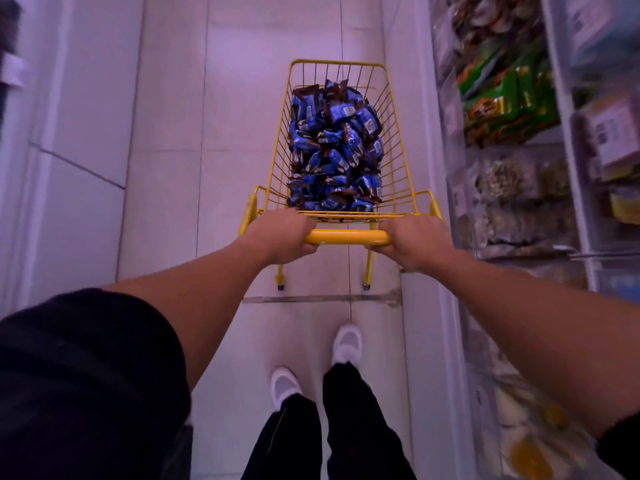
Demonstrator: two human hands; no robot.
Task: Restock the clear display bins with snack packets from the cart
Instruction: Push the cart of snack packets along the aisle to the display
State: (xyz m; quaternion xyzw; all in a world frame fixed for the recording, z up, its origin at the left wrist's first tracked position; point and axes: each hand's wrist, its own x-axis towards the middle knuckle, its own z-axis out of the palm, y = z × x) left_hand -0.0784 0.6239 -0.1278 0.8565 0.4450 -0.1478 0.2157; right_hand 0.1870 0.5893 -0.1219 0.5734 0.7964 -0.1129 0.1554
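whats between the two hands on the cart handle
Only a bare stretch of the yellow handle bar lies between the left hand and right hand, seen in the head view.

A heap of blue-and-brown snack packets (335, 147) is being carried in the yellow wire cart (398, 140); clear display bins (512, 188) are being passed just right of the cart.

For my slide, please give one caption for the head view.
Both hands grip the yellow cart's handle; blue snack packets fill it, display bins alongside.
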